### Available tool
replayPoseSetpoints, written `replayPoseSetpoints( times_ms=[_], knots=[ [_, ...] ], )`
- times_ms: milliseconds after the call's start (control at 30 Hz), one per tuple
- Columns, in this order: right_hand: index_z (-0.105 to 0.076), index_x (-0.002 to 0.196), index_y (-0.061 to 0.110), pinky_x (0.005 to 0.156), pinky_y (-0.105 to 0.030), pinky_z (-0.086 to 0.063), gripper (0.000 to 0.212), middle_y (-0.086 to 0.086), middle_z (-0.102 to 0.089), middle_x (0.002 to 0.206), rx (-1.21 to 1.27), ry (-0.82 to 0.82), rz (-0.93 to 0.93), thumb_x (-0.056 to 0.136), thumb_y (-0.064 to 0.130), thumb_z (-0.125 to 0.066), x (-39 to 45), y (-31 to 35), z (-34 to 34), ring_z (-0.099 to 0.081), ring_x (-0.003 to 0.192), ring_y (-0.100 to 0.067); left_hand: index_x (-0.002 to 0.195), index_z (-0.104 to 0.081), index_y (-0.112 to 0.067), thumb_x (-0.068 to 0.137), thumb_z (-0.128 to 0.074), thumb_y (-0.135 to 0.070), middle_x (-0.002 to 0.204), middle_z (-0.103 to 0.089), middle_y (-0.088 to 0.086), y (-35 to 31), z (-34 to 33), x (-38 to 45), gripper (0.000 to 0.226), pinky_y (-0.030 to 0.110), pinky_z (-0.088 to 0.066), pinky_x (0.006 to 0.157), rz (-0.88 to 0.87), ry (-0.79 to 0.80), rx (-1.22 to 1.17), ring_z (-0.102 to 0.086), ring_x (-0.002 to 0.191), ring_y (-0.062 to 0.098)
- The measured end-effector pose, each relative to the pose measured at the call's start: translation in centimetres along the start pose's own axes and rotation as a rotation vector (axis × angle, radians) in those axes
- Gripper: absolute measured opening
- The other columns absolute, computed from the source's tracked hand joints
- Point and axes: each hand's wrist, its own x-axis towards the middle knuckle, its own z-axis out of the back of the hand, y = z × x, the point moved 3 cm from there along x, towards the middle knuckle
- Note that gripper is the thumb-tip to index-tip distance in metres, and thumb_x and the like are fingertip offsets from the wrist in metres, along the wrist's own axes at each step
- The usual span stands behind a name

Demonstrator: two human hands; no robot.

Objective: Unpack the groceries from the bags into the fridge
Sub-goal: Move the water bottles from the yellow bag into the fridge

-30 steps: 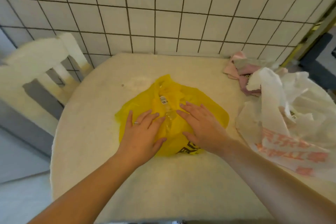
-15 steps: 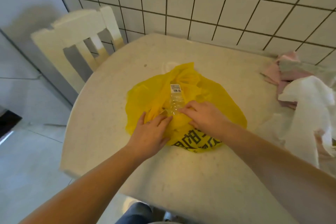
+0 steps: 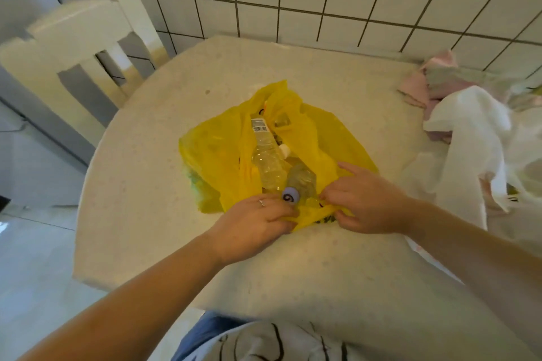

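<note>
A yellow plastic bag (image 3: 328,138) lies flat in the middle of the round table (image 3: 152,173). Its mouth faces me and is pulled apart. Two clear plastic bottles lie in the opening: a longer one with a barcode label (image 3: 265,155) and a shorter one with a pale purple cap (image 3: 302,182). My left hand (image 3: 249,226) pinches the bag's near left edge beside the cap. My right hand (image 3: 366,202) grips the near right edge.
A white plastic bag with red print (image 3: 475,143) slumps at the table's right side. Pink and grey folded cloths (image 3: 440,79) lie behind it by the tiled wall. A cream wooden chair (image 3: 76,47) stands at the table's left.
Both hands went from pressing flat on the yellow bag to pulling its near edges apart. The opening widened and the purple-capped bottle came into sight.
</note>
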Motion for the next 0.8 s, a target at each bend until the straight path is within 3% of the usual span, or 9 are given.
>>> replayPoseSetpoints(
  times_ms=[67,133,267,367,433,500,633,700,800],
  knots=[
    [-0.065,0.088,0.019,0.088,-0.040,-0.042,0.026,0.002,-0.066,0.081,-0.002,0.045,-0.054,0.077,0.032,-0.045,-1.5,0.0,-0.8,-0.065,0.077,-0.021,0.101,-0.067,-0.017,0.089,-0.052,-0.022,0.118,-0.066,0.004,-0.5,-0.7,-0.1,0.020,0.032,-0.053,0.083,0.015,0.027,-0.026,-0.065,0.103,0.021],
    [-0.062,0.090,0.019,0.072,-0.036,-0.049,0.025,0.001,-0.068,0.090,-0.006,0.061,-0.096,0.080,0.033,-0.044,-2.8,-0.1,-1.7,-0.066,0.080,-0.020,0.103,-0.070,-0.018,0.086,-0.050,-0.023,0.114,-0.068,-0.001,-0.8,-1.3,-0.3,0.027,0.026,-0.055,0.072,0.037,0.074,-0.038,-0.067,0.098,0.016],
    [-0.064,0.088,0.017,0.064,-0.029,-0.052,0.029,-0.004,-0.067,0.110,0.026,0.024,-0.198,0.078,0.037,-0.046,-4.6,0.4,-3.9,-0.068,0.086,-0.021,0.102,-0.072,-0.022,0.079,-0.057,-0.021,0.100,-0.072,-0.007,-1.3,-2.3,-0.8,0.028,0.020,-0.051,0.054,0.120,0.172,-0.044,-0.070,0.080,0.012],
    [-0.064,0.106,0.016,0.065,-0.031,-0.054,0.033,-0.007,-0.059,0.124,0.068,0.130,-0.311,0.076,0.030,-0.063,-5.4,0.9,-6.6,-0.068,0.089,-0.026,0.111,-0.069,-0.021,0.066,-0.080,-0.015,0.106,-0.071,-0.005,-1.3,-4.3,-2.1,0.047,0.022,-0.054,0.058,0.157,0.246,-0.039,-0.070,0.084,0.013],
    [-0.053,0.127,0.020,0.078,-0.034,-0.053,0.047,-0.004,-0.044,0.143,0.093,0.228,-0.406,0.083,0.033,-0.061,-5.8,1.0,-7.6,-0.061,0.107,-0.024,0.113,-0.068,-0.021,0.078,-0.067,-0.020,0.108,-0.070,-0.004,-1.6,-4.4,-2.2,0.036,0.023,-0.055,0.065,0.133,0.229,-0.013,-0.069,0.089,0.013],
    [-0.054,0.126,0.020,0.077,-0.035,-0.055,0.044,-0.004,-0.050,0.137,0.129,0.087,-0.401,0.084,0.033,-0.051,-5.7,1.2,-6.8,-0.062,0.106,-0.023,0.113,-0.068,-0.020,0.087,-0.051,-0.025,0.110,-0.070,-0.005,-1.9,-3.3,-1.4,0.032,0.023,-0.054,0.070,0.108,0.154,-0.015,-0.068,0.093,0.013],
    [-0.066,0.109,0.018,0.076,-0.034,-0.052,0.034,-0.004,-0.063,0.117,0.148,-0.237,-0.371,0.083,0.032,-0.049,-3.7,0.2,-3.1,-0.065,0.098,-0.023,0.110,-0.069,-0.012,0.093,-0.056,-0.019,0.104,-0.069,0.003,-1.4,1.0,2.1,0.023,0.028,-0.049,0.078,0.038,-0.154,-0.048,-0.063,0.093,0.019],
    [-0.067,0.106,0.019,0.080,-0.038,-0.050,0.030,-0.005,-0.062,0.119,0.123,-0.300,-0.377,0.083,0.031,-0.052,-1.8,-0.8,-1.7,-0.062,0.102,-0.026,0.110,-0.069,-0.009,0.093,-0.055,-0.018,0.103,-0.068,0.006,-0.1,2.6,4.2,0.023,0.030,-0.048,0.081,0.047,-0.232,-0.026,-0.061,0.094,0.020],
    [-0.069,0.104,0.019,0.087,-0.044,-0.047,0.030,-0.011,-0.057,0.127,0.108,-0.291,-0.437,0.076,0.025,-0.066,1.1,-2.7,-1.0,-0.058,0.111,-0.033,0.112,-0.067,-0.013,0.090,-0.054,-0.020,0.110,-0.067,0.004,3.4,3.2,6.8,0.026,0.033,-0.048,0.081,0.182,-0.181,0.055,-0.060,0.100,0.022]
  ],
)
